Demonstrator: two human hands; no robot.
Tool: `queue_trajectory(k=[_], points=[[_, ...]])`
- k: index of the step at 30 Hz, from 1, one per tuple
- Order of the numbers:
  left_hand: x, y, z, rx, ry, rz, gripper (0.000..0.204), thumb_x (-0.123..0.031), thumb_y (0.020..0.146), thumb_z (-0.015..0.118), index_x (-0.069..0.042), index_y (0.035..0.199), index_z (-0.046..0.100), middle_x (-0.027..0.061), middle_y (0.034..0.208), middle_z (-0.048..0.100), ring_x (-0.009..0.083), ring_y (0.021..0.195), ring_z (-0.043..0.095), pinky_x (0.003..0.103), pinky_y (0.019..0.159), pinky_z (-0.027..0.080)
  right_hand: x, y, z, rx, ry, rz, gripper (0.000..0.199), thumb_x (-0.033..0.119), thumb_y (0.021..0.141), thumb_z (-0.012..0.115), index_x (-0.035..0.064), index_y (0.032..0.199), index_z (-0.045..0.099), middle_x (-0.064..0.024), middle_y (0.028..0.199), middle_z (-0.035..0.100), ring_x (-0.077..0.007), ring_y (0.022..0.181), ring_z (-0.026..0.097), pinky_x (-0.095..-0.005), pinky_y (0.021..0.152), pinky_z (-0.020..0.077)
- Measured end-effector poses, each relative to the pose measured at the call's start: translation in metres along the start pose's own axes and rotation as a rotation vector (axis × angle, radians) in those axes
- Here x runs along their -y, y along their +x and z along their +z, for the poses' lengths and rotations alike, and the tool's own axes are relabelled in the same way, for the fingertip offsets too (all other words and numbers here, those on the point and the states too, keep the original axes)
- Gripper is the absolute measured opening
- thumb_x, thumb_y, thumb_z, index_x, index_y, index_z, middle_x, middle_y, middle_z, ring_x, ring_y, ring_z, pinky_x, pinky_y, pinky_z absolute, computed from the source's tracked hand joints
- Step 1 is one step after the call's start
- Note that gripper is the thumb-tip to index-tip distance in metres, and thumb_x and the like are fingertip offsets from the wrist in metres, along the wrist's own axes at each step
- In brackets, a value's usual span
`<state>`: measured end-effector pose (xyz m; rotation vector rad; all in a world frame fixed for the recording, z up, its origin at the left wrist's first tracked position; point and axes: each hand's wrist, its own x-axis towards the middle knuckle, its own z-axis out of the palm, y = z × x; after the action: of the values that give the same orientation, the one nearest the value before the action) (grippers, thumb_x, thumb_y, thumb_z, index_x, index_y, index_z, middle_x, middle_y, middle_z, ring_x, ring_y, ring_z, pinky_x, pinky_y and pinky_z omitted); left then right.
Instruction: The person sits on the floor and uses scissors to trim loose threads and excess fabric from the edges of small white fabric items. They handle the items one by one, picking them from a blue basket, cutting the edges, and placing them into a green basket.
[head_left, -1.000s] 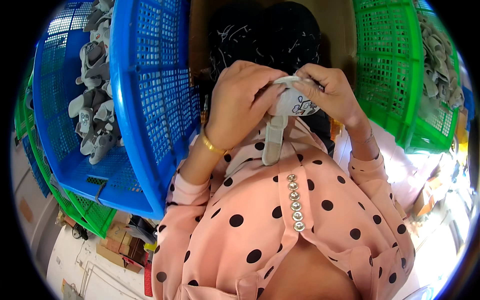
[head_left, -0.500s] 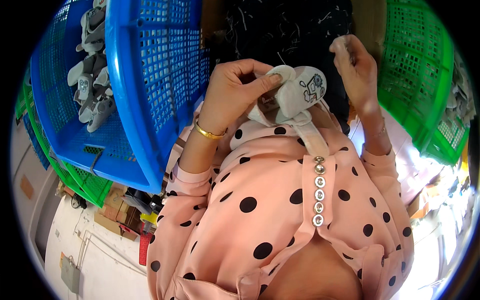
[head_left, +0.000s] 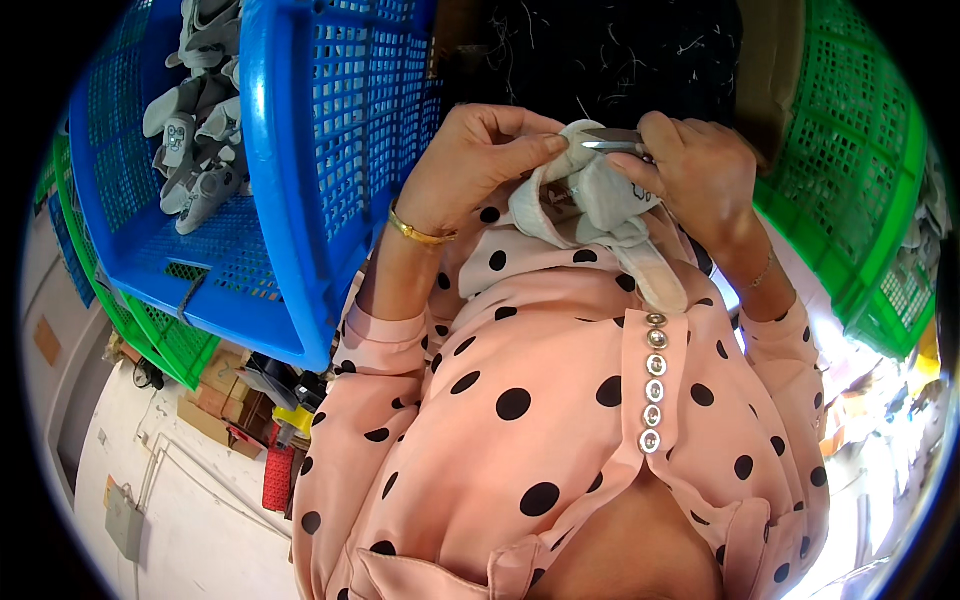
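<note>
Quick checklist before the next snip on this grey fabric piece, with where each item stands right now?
1. Left hand has a firm pinch on the grey fabric piece: ok, thumb and fingers close on its upper edge.
2. Right hand holds the small metal snips: ok, blades point toward the left fingertips.
3. Blades clear of the left fingertips: cannot tell, they sit very close.
4. Loose thread located at the blades: cannot tell, too small to see.
5. Strap of the piece hanging free over the pink dotted blouse: ok.
6. Blue basket within reach on the left: ok, grey pieces already lie inside.
</note>
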<state>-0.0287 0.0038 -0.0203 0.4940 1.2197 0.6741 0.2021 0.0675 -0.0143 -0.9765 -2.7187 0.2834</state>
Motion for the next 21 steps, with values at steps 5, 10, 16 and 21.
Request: queue_trajectory(k=[5, 10, 16, 21], points=[[-0.0019, -0.0011, 0.0016, -0.034, -0.038, -0.027, 0.019, -0.012, 0.087, 0.071, 0.001, 0.101, 0.071, 0.0091, 0.086, 0.072, 0.0132, 0.072, 0.069, 0.027, 0.065, 0.058, 0.0001, 0.0038, 0.0027, -0.026, -0.028, -0.037, 0.038, 0.045, 0.079, 0.070, 0.0141, 0.070, 0.050, -0.0003, 0.056, 0.050, -0.0159, 0.053, 0.056, -0.0283, 0.050, 0.0444], [-0.0022, -0.0017, 0.0013, -0.027, -0.072, -0.028, 0.018, -0.011, 0.087, 0.071, 0.001, 0.101, 0.071, 0.0085, 0.084, 0.072, 0.0129, 0.071, 0.069, 0.026, 0.063, 0.058, 0.0002, 0.0044, 0.0061, -0.020, -0.046, -0.054, 0.038, 0.046, 0.081, 0.068, 0.0145, 0.070, 0.050, -0.0005, 0.058, 0.051, -0.0158, 0.053, 0.057, -0.0282, 0.050, 0.0440], [0.0013, 0.0012, -0.0004, -0.005, -0.133, -0.067, 0.018, -0.009, 0.087, 0.070, 0.002, 0.102, 0.071, 0.0092, 0.086, 0.072, 0.0137, 0.071, 0.070, 0.026, 0.063, 0.059, -0.0009, 0.0052, 0.0046, 0.018, -0.008, -0.044, 0.038, 0.046, 0.083, 0.066, 0.0141, 0.070, 0.051, -0.0010, 0.057, 0.053, -0.0164, 0.053, 0.057, -0.0279, 0.050, 0.0439], [0.0037, 0.0010, 0.0005, -0.007, -0.179, -0.061, 0.018, -0.008, 0.087, 0.069, 0.002, 0.102, 0.071, 0.0100, 0.087, 0.072, 0.0143, 0.072, 0.070, 0.026, 0.064, 0.059, -0.0022, 0.0056, 0.0042, 0.012, -0.043, -0.059, 0.038, 0.047, 0.084, 0.065, 0.0141, 0.071, 0.051, -0.0009, 0.057, 0.052, -0.0167, 0.053, 0.057, -0.0279, 0.050, 0.0440]])
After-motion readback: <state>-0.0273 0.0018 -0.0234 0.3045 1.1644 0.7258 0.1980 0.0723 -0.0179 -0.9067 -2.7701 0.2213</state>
